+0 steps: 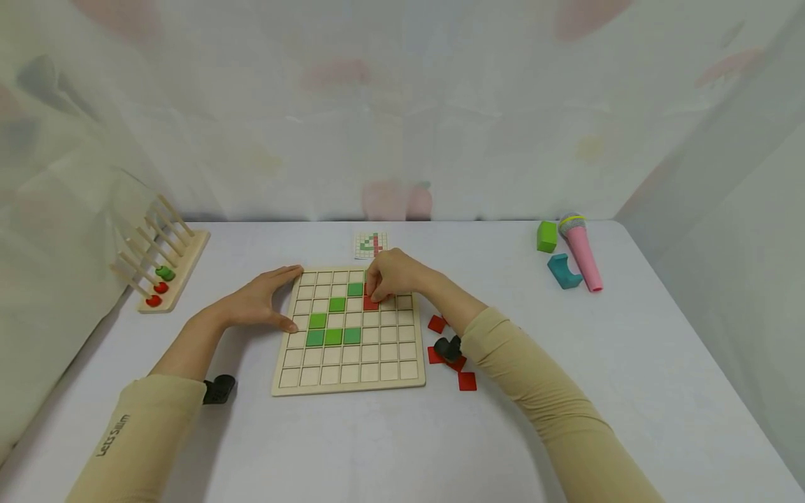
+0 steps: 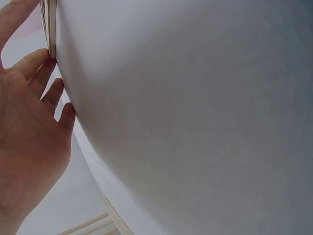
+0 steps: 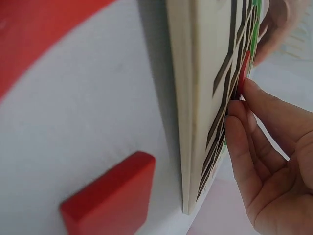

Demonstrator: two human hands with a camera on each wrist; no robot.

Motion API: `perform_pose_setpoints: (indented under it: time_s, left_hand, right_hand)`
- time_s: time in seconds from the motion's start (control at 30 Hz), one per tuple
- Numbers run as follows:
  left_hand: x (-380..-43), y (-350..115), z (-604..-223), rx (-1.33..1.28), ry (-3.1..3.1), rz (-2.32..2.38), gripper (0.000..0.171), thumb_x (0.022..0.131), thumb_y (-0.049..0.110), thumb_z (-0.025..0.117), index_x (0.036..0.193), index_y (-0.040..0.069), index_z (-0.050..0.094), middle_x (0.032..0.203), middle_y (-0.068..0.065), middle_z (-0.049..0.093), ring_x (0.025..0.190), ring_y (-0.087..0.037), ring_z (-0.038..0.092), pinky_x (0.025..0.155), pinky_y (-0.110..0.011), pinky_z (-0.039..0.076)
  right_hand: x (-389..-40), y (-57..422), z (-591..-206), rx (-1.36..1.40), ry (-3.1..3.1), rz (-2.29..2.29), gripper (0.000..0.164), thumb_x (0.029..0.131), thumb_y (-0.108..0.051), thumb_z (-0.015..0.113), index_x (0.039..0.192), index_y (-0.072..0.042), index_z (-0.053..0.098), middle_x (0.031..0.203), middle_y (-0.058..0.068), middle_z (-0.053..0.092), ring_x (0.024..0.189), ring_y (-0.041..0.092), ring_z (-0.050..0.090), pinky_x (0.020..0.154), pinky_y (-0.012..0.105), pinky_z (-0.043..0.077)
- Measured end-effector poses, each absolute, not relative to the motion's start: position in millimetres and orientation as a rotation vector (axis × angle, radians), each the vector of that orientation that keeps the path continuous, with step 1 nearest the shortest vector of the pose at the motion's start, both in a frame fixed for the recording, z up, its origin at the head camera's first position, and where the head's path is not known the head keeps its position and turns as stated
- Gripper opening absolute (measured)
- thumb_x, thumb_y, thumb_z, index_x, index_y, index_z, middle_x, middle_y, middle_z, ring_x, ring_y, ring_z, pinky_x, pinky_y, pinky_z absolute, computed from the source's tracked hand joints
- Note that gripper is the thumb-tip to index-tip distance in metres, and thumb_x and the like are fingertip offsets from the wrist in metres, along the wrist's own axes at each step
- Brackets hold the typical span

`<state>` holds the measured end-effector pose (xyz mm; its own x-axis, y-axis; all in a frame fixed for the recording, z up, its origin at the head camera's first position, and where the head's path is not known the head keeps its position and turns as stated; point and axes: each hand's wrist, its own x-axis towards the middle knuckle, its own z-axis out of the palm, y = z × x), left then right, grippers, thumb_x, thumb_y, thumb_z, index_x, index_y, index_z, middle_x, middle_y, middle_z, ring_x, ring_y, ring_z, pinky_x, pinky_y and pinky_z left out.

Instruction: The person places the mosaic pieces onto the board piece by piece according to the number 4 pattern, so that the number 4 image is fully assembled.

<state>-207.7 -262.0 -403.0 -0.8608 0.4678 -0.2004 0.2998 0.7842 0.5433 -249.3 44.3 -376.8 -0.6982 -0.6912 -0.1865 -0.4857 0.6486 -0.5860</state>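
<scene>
A red tile [image 1: 371, 304] lies on the grid board [image 1: 377, 354]; the right hand [image 1: 396, 271], fingers narrow, pinches it; the left hand [image 1: 254, 300], wide, touches the board's left edge; the green tiles [image 1: 333, 337] appear already placed; the loose red tiles [image 1: 467, 381], on the tabletop [image 1: 352, 447], seem left to be set.

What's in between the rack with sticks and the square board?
The left hand, touching the edge of the board, and white table beside the rack. The head view shows it.

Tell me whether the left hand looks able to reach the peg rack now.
Probably yes: the left hand only touches the board, and nothing visible stands between it and the peg rack.
</scene>
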Motion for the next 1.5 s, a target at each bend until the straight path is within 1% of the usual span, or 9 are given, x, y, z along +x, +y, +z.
perform_pose_setpoints:
  time_s: [0.3,0.43,0.57,0.7,0.83,1.03,1.2,1.5]
  left_hand:
    - [-207.2,-261.0,-403.8,0.589,2.652,0.721,0.120,0.065,0.039,0.090,0.155,-0.002,0.023,0.163,-0.026,0.020,0.151,-0.051,0.013,0.120,-0.068,0.013]
    - [-207.2,-261.1,-403.0,0.596,2.656,0.714,0.120,0.065,0.040,0.089,0.155,-0.002,0.023,0.163,-0.026,0.020,0.151,-0.051,0.013,0.120,-0.068,0.013]
    - [-207.1,-261.6,-402.3,0.591,2.657,0.708,0.120,0.065,0.040,0.089,0.156,-0.001,0.022,0.163,-0.025,0.019,0.151,-0.050,0.013,0.120,-0.068,0.013]
    - [-207.4,-262.2,-402.5,0.591,2.658,0.708,0.120,0.065,0.041,0.089,0.156,-0.001,0.023,0.163,-0.025,0.020,0.151,-0.050,0.013,0.120,-0.068,0.013]
    - [-207.9,-262.6,-402.9,0.595,2.654,0.711,0.120,0.065,0.041,0.089,0.156,-0.001,0.023,0.163,-0.025,0.020,0.151,-0.050,0.013,0.119,-0.069,0.014]
    - [-208.4,-263.4,-403.2,0.598,2.655,0.711,0.120,0.065,0.041,0.089,0.156,0.000,0.023,0.164,-0.025,0.020,0.151,-0.050,0.014,0.119,-0.069,0.014]
    - [-208.9,-263.4,-403.6,0.602,2.655,0.711,0.120,0.065,0.041,0.089,0.156,-0.001,0.023,0.164,-0.025,0.020,0.151,-0.050,0.013,0.120,-0.068,0.014]
    - [-208.7,-262.4,-403.8,0.591,2.655,0.716,0.119,0.065,0.040,0.089,0.156,0.000,0.023,0.164,-0.025,0.020,0.151,-0.050,0.013,0.120,-0.068,0.014]
  right_hand:
    - [-249.0,54.3,-372.0,-0.949,2.465,-0.731,0.004,0.084,-0.015,0.078,0.083,-0.013,0.075,0.080,0.000,0.074,0.069,0.008,0.062,0.070,0.019,0.049]
    - [-249.4,68.0,-367.0,-0.957,2.445,-0.758,0.004,0.084,-0.014,0.077,0.082,-0.013,0.074,0.078,-0.001,0.072,0.067,0.008,0.059,0.065,0.019,0.048]
    - [-249.2,85.2,-364.6,-0.939,2.433,-0.741,0.003,0.086,-0.016,0.076,0.085,-0.014,0.073,0.077,-0.002,0.069,0.067,0.008,0.058,0.063,0.019,0.046]
    - [-248.5,103.0,-365.7,-0.908,2.406,-0.723,0.004,0.087,-0.018,0.074,0.089,-0.015,0.072,0.077,-0.002,0.067,0.070,0.009,0.058,0.066,0.022,0.047]
    - [-247.8,119.4,-368.8,-0.889,2.370,-0.690,0.006,0.087,-0.019,0.074,0.092,-0.016,0.071,0.082,-0.002,0.068,0.075,0.010,0.059,0.071,0.023,0.048]
    - [-245.1,136.2,-371.7,-0.872,2.298,-0.673,0.011,0.084,-0.014,0.075,0.095,-0.014,0.072,0.088,-0.001,0.071,0.080,0.011,0.061,0.075,0.024,0.051]
    - [-243.0,144.8,-377.8,-0.863,2.235,-0.685,0.015,0.083,-0.011,0.076,0.098,-0.013,0.073,0.092,0.001,0.070,0.085,0.013,0.061,0.079,0.024,0.052]
    - [-240.7,150.5,-385.3,-0.861,2.182,-0.673,0.026,0.075,-0.010,0.082,0.097,-0.023,0.075,0.103,-0.002,0.064,0.096,0.017,0.054,0.085,0.027,0.047]
